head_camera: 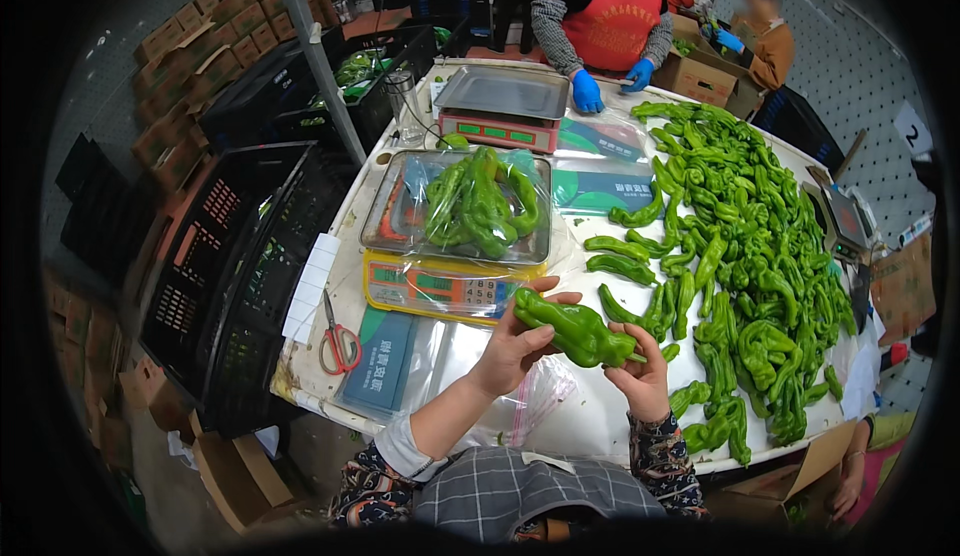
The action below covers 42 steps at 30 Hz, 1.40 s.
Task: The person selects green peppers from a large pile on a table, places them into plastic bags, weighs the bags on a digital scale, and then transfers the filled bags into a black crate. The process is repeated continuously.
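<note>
Between both hands, just in front of the yellow scale, I hold a green pepper (574, 329). My left hand (517, 342) grips its wider end, the thumb lying on top. At the stem end, my right hand (641, 376) pinches it between thumb and fingers. A clear plastic bag of green peppers (484, 203) rests on the metal pan of the yellow digital scale (450, 290). To the right spreads a large heap of long green peppers (750, 256), with several loose ones along its near side. Red-handled scissors (340, 347) lie at the left on the white table (480, 346).
A second scale (499, 110) stands at the far side, by a co-worker's blue-gloved hands (587, 91). Printed plastic bags (379, 365) lie flat beside the scissors. Black crates (225, 256) stand left of the table; an open cardboard box (240, 473) is on the floor.
</note>
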Motion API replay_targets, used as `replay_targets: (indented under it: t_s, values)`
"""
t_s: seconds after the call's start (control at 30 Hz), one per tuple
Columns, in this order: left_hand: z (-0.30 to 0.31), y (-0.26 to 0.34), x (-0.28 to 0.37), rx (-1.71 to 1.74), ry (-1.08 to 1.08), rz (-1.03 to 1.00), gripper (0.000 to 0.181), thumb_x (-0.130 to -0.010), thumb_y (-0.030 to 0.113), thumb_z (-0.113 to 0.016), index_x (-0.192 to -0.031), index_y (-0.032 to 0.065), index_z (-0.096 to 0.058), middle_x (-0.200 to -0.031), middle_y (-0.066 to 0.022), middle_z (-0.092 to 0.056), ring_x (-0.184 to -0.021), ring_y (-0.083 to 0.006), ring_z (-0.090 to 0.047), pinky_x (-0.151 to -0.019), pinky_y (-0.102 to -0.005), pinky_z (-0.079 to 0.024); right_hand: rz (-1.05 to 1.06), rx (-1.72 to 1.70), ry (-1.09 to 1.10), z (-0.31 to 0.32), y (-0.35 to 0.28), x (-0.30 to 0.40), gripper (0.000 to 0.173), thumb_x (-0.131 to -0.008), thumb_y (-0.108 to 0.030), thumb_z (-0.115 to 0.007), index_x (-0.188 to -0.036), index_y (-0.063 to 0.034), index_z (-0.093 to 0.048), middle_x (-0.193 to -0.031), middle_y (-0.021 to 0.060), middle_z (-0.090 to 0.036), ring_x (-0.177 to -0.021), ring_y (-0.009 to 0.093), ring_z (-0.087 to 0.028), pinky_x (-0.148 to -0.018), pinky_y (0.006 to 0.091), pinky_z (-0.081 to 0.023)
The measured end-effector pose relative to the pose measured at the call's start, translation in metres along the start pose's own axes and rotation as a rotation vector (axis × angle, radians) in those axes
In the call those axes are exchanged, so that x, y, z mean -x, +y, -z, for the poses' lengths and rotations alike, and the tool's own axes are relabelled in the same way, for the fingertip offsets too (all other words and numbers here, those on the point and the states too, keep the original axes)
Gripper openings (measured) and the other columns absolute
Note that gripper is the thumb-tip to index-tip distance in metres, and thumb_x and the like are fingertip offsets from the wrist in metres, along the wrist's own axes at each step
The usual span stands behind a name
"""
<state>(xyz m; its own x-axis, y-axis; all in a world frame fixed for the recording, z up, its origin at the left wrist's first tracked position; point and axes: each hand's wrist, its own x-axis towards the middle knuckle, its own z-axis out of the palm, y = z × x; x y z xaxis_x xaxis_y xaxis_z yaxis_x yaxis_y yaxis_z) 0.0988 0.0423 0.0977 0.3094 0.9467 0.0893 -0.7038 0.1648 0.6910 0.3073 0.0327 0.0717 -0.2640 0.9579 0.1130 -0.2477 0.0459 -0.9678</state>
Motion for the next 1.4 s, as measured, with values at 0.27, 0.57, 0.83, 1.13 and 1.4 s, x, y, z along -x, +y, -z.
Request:
replay_targets:
  t_s: [0.27,0.57,0.83,1.13,1.4]
  values:
    - [0.005,0.007,-0.002,-0.059,-0.091,-0.117,0.055,-0.081,0.005,-0.048,-0.130,0.0118,-0.025,-0.127,-0.0128,-0.038,-0.116,-0.0247,-0.042,-0.093,-0.0382,-0.040,0.214,0.165,0.047,-0.001,0.009,-0.002,0.056,-0.061,0.014,-0.061,-0.113,-0.0049,-0.047,-0.123,0.0142,-0.042,-0.111,0.023,-0.045,-0.088,0.0308,-0.043]
    - [0.013,0.018,-0.001,-0.201,0.050,-0.084,0.031,-0.091,0.024,-0.041,-0.116,0.0060,-0.040,-0.119,-0.0103,-0.045,-0.107,-0.0173,-0.048,-0.089,-0.0328,-0.042,0.351,0.392,0.029,-0.009,0.000,-0.003,0.054,-0.059,0.009,-0.064,-0.109,-0.0053,-0.048,-0.114,0.0128,-0.046,-0.104,0.022,-0.049,-0.084,0.0297,-0.043]
    - [0.030,0.066,0.004,-2.146,0.525,-0.716,0.056,-0.065,0.021,-0.068,-0.115,0.0069,-0.046,-0.119,-0.0148,-0.045,-0.114,-0.0344,-0.037,-0.095,-0.0424,-0.029,0.326,0.328,-0.017,-0.004,-0.018,-0.001,0.054,-0.056,0.008,-0.064,-0.106,-0.0031,-0.048,-0.103,0.0105,-0.044,-0.093,0.019,-0.049,-0.079,0.0276,-0.043]
    - [0.089,0.107,-0.019,-1.600,0.676,-0.567,0.012,-0.079,0.013,-0.056,-0.086,0.0036,-0.061,-0.072,-0.0111,-0.060,-0.061,-0.0253,-0.059,-0.054,-0.0312,-0.044,0.316,0.477,-0.400,-0.069,-0.020,-0.054,0.055,-0.064,0.003,-0.065,-0.115,-0.0105,-0.049,-0.101,0.0095,-0.048,-0.085,0.019,-0.053,-0.067,0.0245,-0.047]
    - [0.050,0.104,-0.043,-1.633,0.355,-0.685,0.011,-0.079,0.005,-0.053,-0.087,-0.0004,-0.059,-0.068,-0.0129,-0.059,-0.056,-0.0203,-0.057,-0.053,-0.0283,-0.043,0.877,1.010,-0.252,-0.131,0.031,-0.155,0.038,-0.075,-0.009,-0.052,-0.112,-0.0111,-0.049,-0.098,0.0123,-0.045,-0.082,0.029,-0.049,-0.067,0.0338,-0.044]
